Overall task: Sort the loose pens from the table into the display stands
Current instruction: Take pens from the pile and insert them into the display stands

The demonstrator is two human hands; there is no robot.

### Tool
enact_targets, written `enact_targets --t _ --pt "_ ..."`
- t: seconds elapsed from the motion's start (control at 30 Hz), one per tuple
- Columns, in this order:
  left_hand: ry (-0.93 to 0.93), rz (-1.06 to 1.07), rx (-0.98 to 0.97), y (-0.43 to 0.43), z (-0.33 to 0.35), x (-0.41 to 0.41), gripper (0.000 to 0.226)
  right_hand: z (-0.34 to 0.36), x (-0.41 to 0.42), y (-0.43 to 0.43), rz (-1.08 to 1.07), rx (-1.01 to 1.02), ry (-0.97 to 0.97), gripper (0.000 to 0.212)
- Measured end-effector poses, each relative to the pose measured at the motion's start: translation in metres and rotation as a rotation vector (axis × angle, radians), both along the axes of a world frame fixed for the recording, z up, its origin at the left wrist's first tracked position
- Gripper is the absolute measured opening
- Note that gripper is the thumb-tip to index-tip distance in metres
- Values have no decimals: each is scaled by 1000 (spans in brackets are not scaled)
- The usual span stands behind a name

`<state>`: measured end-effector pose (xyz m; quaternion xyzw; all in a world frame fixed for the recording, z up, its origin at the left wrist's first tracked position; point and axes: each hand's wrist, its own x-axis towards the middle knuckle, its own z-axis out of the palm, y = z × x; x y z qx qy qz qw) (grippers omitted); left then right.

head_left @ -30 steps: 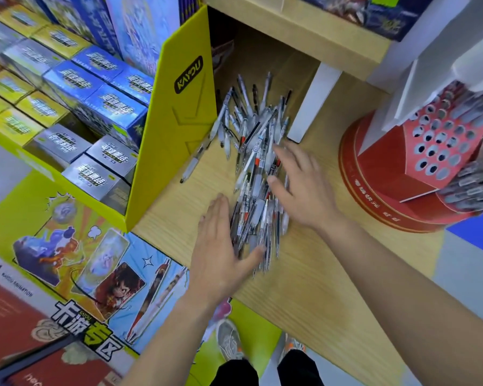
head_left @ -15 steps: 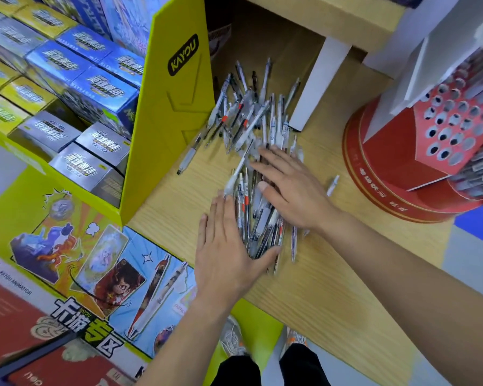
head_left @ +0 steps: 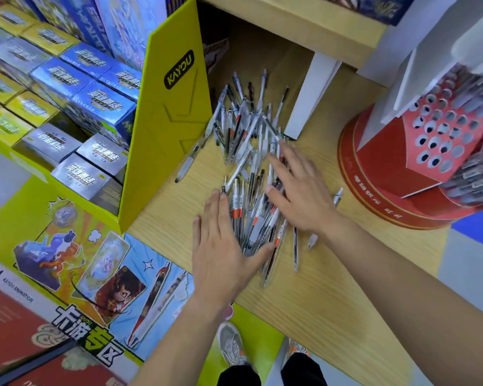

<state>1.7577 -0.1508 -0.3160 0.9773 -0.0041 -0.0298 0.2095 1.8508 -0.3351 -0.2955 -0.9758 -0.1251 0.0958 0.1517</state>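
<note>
Some pens (head_left: 246, 146) have slipped rightward past the flat right hand (head_left: 300, 190); flat left hand (head_left: 223, 249) touches others.

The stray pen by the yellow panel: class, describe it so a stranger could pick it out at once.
Find the wooden table and the tall yellow panel on its left side. Between the panel and the pen pile lies the stray pen. Unlike the heaped pens, it sticks out alone on bare wood, with a pale grip and dark tip.

Pens (head_left: 246, 129) — between flat hands (head_left: 221, 246) (head_left: 301, 196)
</note>
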Motion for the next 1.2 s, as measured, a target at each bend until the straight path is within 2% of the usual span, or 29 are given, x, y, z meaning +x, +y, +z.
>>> enact_targets --t 0.17,0.3,0.37,0.5,0.67,0.77,0.9,1.2 --pt "-4 -90 -9 4 -2 20 119 4 -16 13 61 33 59 72" --pt "8 -136 -30 7 1 33 115 16 -26 7 -26 182 19 58" --pt "18 -168 -28 8 3 36 114 14 -22 -4 -78 151 -36 59" --pt "40 -195 -64 10 7 32 108 0 -40 -17 -28 101 36 67" --pt "54 -161 -122 13 12 30 104 3 -78 -35 -233 284 -93 57" --pt "74 -144 -168 10 16 30 103 1 -88 -45 -372 199 -134 62" --pt "112 -71 -309 -2 14 32 101 -11 -100 -33 -523 42 28 81" --pt "95 -33 -532 -36 6 32 65 -21 -81 9 -193 21 53 75"
